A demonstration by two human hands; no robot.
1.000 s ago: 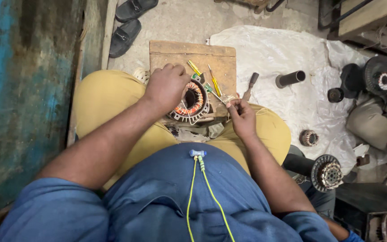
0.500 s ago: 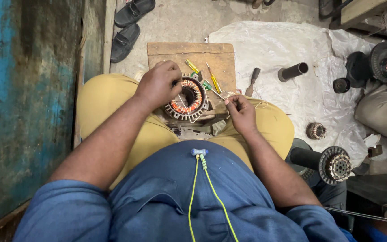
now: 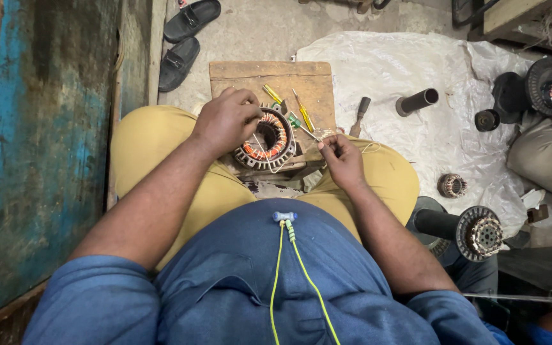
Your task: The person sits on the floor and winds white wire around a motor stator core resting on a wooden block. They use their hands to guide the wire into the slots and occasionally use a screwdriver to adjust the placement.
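Two hands work: left hand (image 3: 228, 121) grips the round copper-wound metal stator (image 3: 267, 138); right hand (image 3: 343, 161), just beside, pinches thin wire (image 3: 308, 131).

Single head-worn view, looking steeply down over chest and lap from close range. Facing forward onto the wooden board (image 3: 269, 80) and concrete floor (image 3: 257, 29); blue wall (image 3: 33, 160) at frame left. No second view.

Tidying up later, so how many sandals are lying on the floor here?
2. One black sandal lies at the top edge, partly cut off; the other black sandal lies just below it, beside the wooden board. More may be out of frame.
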